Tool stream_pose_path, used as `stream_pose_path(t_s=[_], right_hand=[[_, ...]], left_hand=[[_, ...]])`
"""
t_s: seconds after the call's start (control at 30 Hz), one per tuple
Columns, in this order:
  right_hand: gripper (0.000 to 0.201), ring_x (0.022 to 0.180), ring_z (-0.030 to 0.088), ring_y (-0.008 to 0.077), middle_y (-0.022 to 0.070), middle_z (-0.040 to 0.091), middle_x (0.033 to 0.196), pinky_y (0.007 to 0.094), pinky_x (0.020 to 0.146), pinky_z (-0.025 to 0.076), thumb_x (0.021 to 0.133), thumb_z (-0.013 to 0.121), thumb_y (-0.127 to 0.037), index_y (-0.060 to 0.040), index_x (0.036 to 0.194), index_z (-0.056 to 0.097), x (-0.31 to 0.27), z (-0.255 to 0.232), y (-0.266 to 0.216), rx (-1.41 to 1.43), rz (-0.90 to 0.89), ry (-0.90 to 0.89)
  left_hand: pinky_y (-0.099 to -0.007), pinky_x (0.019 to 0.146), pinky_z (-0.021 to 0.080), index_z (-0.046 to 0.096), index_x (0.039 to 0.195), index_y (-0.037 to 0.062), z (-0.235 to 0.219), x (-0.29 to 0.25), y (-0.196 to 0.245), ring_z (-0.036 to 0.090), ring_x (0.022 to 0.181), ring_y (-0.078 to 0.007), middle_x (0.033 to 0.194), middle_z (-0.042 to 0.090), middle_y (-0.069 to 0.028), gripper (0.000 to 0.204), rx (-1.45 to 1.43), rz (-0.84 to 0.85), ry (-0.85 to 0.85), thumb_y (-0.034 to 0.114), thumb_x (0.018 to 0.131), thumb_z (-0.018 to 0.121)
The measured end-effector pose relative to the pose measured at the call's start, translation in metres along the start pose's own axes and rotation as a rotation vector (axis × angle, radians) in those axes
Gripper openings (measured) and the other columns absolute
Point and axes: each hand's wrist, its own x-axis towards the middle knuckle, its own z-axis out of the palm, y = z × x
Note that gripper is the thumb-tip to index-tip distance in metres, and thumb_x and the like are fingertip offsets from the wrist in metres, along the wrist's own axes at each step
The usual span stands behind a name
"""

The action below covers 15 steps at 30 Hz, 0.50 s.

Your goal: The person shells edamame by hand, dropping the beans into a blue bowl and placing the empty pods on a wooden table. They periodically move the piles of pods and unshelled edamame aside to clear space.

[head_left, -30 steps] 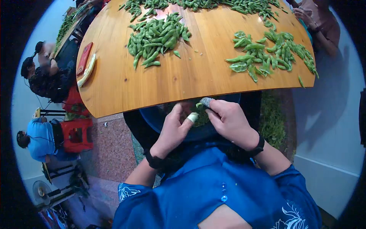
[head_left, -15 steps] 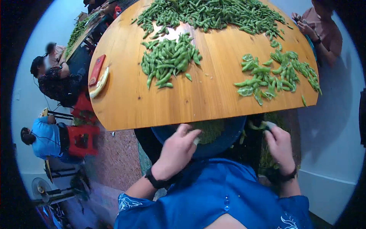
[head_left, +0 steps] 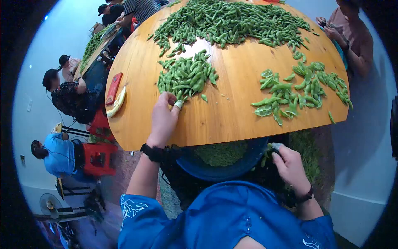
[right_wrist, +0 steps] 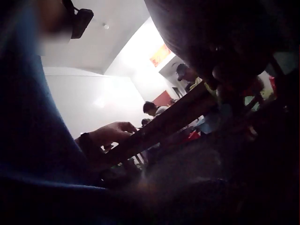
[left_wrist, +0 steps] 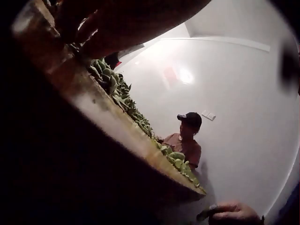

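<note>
At the near edge of the smaller heap of green soybean pods [head_left: 188,76], my left hand [head_left: 161,122] pinches at a pod with bent fingers and a thumb wrapped in white tape. In the left wrist view, that hand's dark fingers [left_wrist: 126,23] lie over the tabletop beside the pods. My right hand [head_left: 291,166] is below the table edge, right of a blue basin [head_left: 255,155]. Its fingers are curled around a green pod piece [head_left: 268,148], with a grey cover on one fingertip. Shelled green beans [head_left: 222,154] lie in the basin.
A large pod heap [head_left: 232,20] covers the far side of the wooden table [head_left: 232,120]. Opened pods [head_left: 290,93] lie at the right. A red phone-like object [head_left: 113,88] and a pale curved strip [head_left: 117,102] are at the left. Another person [head_left: 356,45] sits at the right.
Both hands were together over the basin. The right hand moved to the basin's right side with green pod pieces. The left hand rose over the table edge to the smaller pod heap.
</note>
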Motion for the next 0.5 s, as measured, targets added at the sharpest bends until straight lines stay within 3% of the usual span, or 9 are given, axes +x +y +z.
stream_pose_path(t_s=[0.13,0.23,0.27,0.3,0.33,0.4,0.43,0.5], right_hand=[[0.022,0.081,0.061,0.0387,0.0217,0.062,0.088,0.0397,0.070,0.049,0.085,0.055,-0.007,0.0009,0.106,0.058,0.021,0.013,-0.026,0.033,-0.117,-0.050],[0.022,0.077,0.060,0.0383,0.0211,0.062,0.084,0.0382,0.067,0.048,0.086,0.055,-0.008,0.0002,0.105,0.059,0.038,0.015,-0.037,0.109,-0.068,-0.172],[0.021,0.069,0.062,0.0301,0.0169,0.061,0.076,0.0348,0.063,0.047,0.087,0.054,-0.009,0.0001,0.105,0.059,0.041,0.016,-0.045,0.240,-0.027,-0.178],[0.021,0.069,0.062,0.0301,0.0169,0.061,0.076,0.0348,0.063,0.047,0.087,0.054,-0.009,0.0001,0.105,0.059,0.046,0.017,-0.051,0.242,-0.018,-0.170],[0.021,0.066,0.061,0.0243,0.0141,0.060,0.073,0.0329,0.061,0.047,0.087,0.053,-0.009,0.0004,0.105,0.059,0.050,0.018,-0.056,0.301,0.039,-0.198],[0.022,0.058,0.056,0.0095,0.0044,0.058,0.068,0.0263,0.053,0.045,0.090,0.053,-0.013,-0.0006,0.107,0.060,0.056,0.025,-0.055,0.402,0.084,-0.216],[0.022,0.058,0.056,0.0095,0.0044,0.058,0.068,0.0263,0.053,0.045,0.090,0.053,-0.013,-0.0006,0.107,0.060,0.061,0.027,-0.058,0.404,0.088,-0.208],[0.021,0.052,0.052,0.0065,0.0002,0.057,0.067,0.0221,0.048,0.043,0.092,0.051,-0.015,-0.0022,0.106,0.061,0.069,0.031,-0.063,0.589,0.180,-0.313]], left_hand=[[-0.0339,0.070,0.047,0.057,0.089,0.0014,0.003,0.003,-0.002,0.060,0.076,-0.0253,0.081,0.063,-0.0131,0.016,-0.001,0.052,0.006,0.011,0.080,0.066],[-0.0336,0.070,0.047,0.057,0.087,0.0010,0.003,0.001,0.005,0.060,0.076,-0.0244,0.082,0.062,-0.0124,0.015,0.060,0.042,-0.004,0.011,0.080,0.066],[-0.0329,0.070,0.047,0.058,0.090,0.0012,0.002,0.000,0.008,0.060,0.076,-0.0242,0.081,0.062,-0.0119,0.016,0.059,0.061,0.004,0.010,0.080,0.066],[-0.0322,0.070,0.047,0.060,0.093,0.0014,0.001,-0.002,0.009,0.059,0.076,-0.0241,0.080,0.062,-0.0113,0.016,0.059,0.079,0.011,0.009,0.080,0.066],[-0.0322,0.070,0.047,0.060,0.093,0.0014,0.002,-0.004,0.008,0.059,0.076,-0.0241,0.080,0.062,-0.0113,0.016,0.058,0.084,-0.001,0.009,0.080,0.066],[-0.0281,0.064,0.045,0.062,0.102,0.0031,0.002,-0.010,0.008,0.058,0.070,-0.0165,0.080,0.062,-0.0068,0.023,0.035,0.213,0.051,0.007,0.080,0.066],[-0.0281,0.064,0.045,0.062,0.102,0.0031,0.001,-0.016,0.011,0.058,0.070,-0.0165,0.080,0.062,-0.0068,0.023,0.034,0.219,0.045,0.007,0.080,0.066],[-0.0230,0.055,0.041,0.063,0.108,0.0038,-0.008,-0.038,0.044,0.053,0.061,-0.0070,0.084,0.063,-0.0025,0.026,-0.214,0.038,-0.139,0.007,0.083,0.065]])
